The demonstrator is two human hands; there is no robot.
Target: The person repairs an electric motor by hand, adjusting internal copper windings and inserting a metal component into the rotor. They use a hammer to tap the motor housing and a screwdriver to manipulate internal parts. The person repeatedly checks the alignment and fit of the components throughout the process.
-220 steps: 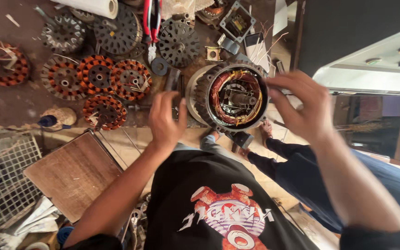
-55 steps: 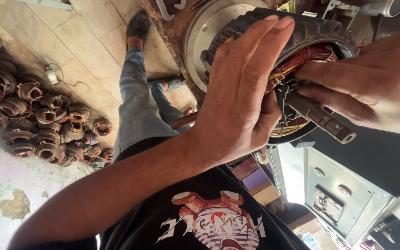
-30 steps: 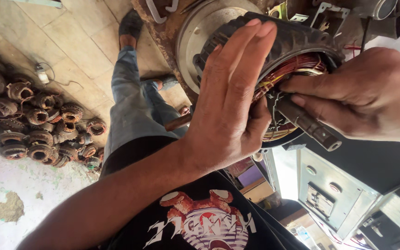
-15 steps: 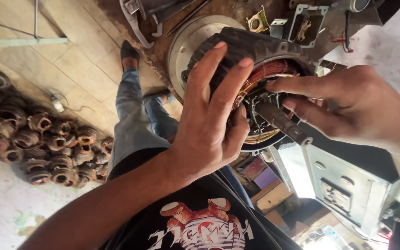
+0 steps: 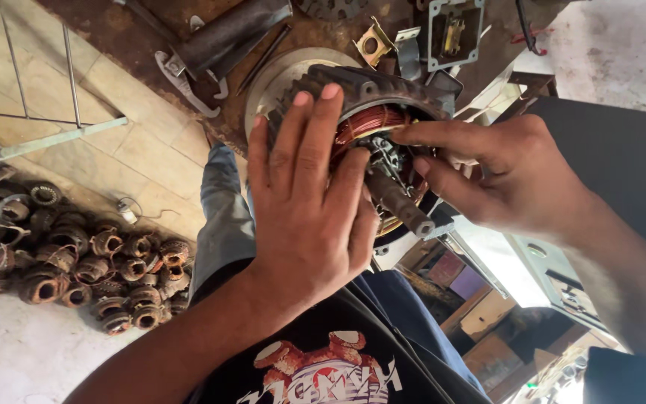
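Both hands on the motor stator (image 5: 368, 97), propped at the workbench edge (image 5: 151, 45). My left hand (image 5: 308, 202) lies flat, fingers spread, against its face. My right hand (image 5: 502, 176) pinches the winding wires (image 5: 383, 153) beside the shaft (image 5: 401, 206).

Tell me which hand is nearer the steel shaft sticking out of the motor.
Right. The right hand pinches parts at the base of the shaft; the left hand lies flat on the motor rim beside it.
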